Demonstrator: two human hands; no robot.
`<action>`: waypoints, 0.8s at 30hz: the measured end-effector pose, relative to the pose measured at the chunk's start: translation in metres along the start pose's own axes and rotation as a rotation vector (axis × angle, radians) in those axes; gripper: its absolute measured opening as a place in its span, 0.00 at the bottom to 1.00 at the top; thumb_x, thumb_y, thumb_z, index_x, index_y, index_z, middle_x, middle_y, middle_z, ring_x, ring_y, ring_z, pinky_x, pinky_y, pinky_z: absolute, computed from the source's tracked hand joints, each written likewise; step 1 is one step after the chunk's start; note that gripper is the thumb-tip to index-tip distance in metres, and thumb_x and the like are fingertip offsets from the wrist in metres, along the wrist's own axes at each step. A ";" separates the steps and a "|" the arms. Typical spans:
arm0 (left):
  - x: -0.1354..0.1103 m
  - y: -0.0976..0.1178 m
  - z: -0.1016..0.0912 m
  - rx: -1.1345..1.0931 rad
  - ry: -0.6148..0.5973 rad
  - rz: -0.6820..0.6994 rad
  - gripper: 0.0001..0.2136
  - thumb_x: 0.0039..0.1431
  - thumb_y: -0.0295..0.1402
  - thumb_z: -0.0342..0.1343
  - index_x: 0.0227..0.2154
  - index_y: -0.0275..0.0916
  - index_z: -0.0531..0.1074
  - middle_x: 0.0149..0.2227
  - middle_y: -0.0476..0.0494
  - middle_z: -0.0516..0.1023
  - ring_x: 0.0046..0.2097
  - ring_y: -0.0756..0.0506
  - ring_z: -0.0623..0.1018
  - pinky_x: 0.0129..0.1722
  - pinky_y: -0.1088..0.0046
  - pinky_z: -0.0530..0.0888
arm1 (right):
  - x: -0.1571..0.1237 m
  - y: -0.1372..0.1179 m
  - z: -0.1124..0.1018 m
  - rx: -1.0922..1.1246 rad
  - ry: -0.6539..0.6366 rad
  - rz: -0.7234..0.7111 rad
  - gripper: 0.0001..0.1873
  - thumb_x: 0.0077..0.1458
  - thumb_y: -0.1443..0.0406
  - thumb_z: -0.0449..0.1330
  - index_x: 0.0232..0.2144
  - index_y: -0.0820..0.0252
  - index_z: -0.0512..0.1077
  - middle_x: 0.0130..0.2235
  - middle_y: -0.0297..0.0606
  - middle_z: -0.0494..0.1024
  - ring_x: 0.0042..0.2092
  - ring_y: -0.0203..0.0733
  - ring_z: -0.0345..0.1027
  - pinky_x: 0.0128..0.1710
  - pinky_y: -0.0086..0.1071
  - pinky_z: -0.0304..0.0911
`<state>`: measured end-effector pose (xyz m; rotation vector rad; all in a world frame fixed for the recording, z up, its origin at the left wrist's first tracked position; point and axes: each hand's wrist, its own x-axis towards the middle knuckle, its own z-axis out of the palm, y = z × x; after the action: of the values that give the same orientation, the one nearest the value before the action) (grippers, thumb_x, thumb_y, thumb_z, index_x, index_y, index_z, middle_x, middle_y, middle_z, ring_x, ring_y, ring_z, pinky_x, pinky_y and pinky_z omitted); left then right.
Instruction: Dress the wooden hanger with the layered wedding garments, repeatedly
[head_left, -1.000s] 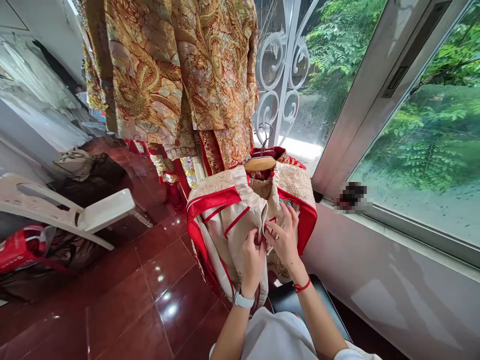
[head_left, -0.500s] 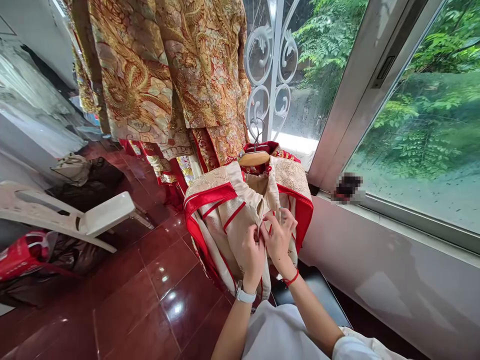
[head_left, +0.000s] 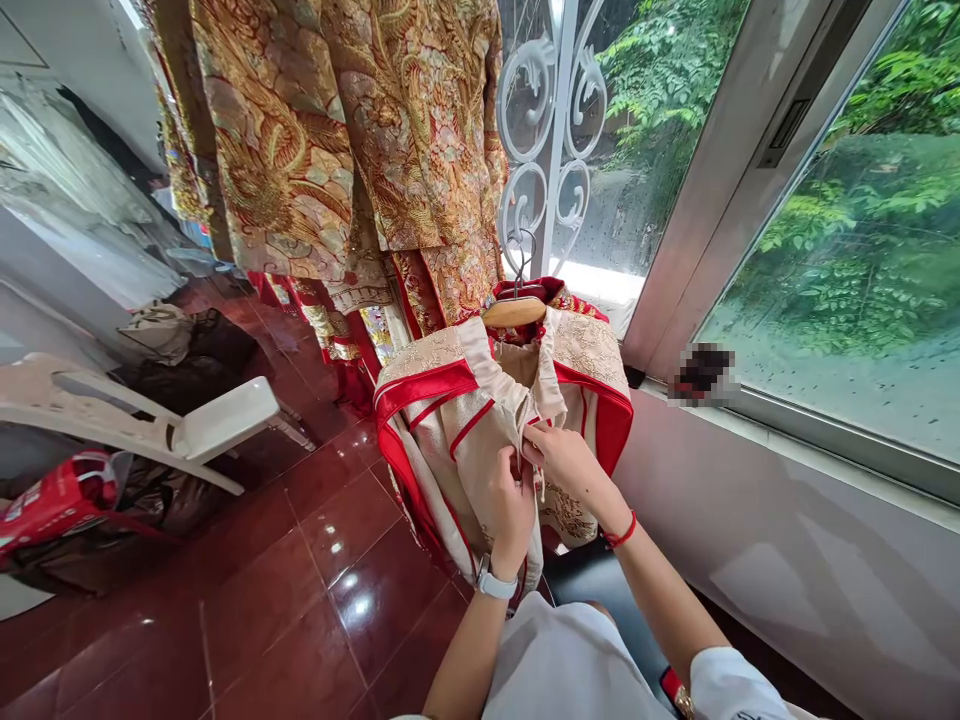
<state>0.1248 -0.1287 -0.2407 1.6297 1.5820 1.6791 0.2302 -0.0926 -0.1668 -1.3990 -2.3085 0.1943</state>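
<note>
A cream and red embroidered jacket [head_left: 442, 410] hangs on a wooden hanger [head_left: 514, 310] hooked on the white window grille [head_left: 551, 130]. My left hand [head_left: 506, 505], with a white watch at the wrist, pinches the jacket's front edge at the middle. My right hand [head_left: 562, 455], with a red cord at the wrist, pinches the opposite front edge right beside it. Both hands meet at the jacket's front opening, fingers closed on the fabric.
A gold embroidered robe [head_left: 352, 140] hangs above and behind the jacket. A white plastic chair [head_left: 180, 430] stands at the left over bags and a red bag [head_left: 52, 495]. A black stool [head_left: 600, 590] is under my arms. The window sill [head_left: 787, 440] runs along the right.
My right hand has drawn in from the jacket's right panel to the front opening, where it now pinches next to my left hand. The view shifted slightly.
</note>
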 end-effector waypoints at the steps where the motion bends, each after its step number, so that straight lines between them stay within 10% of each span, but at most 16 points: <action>1: 0.000 -0.001 0.000 0.002 -0.001 0.000 0.05 0.64 0.30 0.53 0.42 0.39 0.71 0.35 0.41 0.81 0.33 0.45 0.80 0.31 0.72 0.73 | 0.001 0.000 -0.002 0.028 -0.002 -0.006 0.10 0.61 0.70 0.55 0.27 0.56 0.65 0.25 0.33 0.70 0.22 0.35 0.58 0.25 0.33 0.40; 11: 0.001 -0.005 -0.002 0.040 -0.034 0.001 0.06 0.65 0.29 0.53 0.44 0.40 0.71 0.38 0.40 0.82 0.38 0.43 0.82 0.35 0.70 0.75 | -0.004 -0.009 0.006 0.660 0.187 0.178 0.05 0.53 0.65 0.56 0.25 0.57 0.66 0.23 0.29 0.68 0.25 0.34 0.56 0.28 0.29 0.52; 20: 0.003 -0.011 0.003 0.035 -0.034 -0.012 0.05 0.62 0.26 0.52 0.38 0.40 0.71 0.34 0.41 0.81 0.35 0.43 0.81 0.33 0.70 0.75 | 0.005 0.013 0.009 1.550 -0.443 0.371 0.18 0.49 0.58 0.60 0.18 0.55 0.55 0.17 0.21 0.53 0.18 0.26 0.35 0.17 0.26 0.36; 24: 0.006 -0.023 0.003 0.045 -0.051 0.023 0.04 0.64 0.28 0.52 0.38 0.40 0.72 0.34 0.41 0.81 0.35 0.43 0.81 0.34 0.69 0.75 | 0.005 0.010 0.018 1.800 -0.470 0.456 0.19 0.46 0.57 0.62 0.17 0.56 0.57 0.15 0.20 0.50 0.17 0.25 0.32 0.16 0.26 0.33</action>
<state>0.1156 -0.1149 -0.2573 1.7056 1.5934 1.6108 0.2284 -0.0821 -0.1848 -0.7120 -0.9680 2.1536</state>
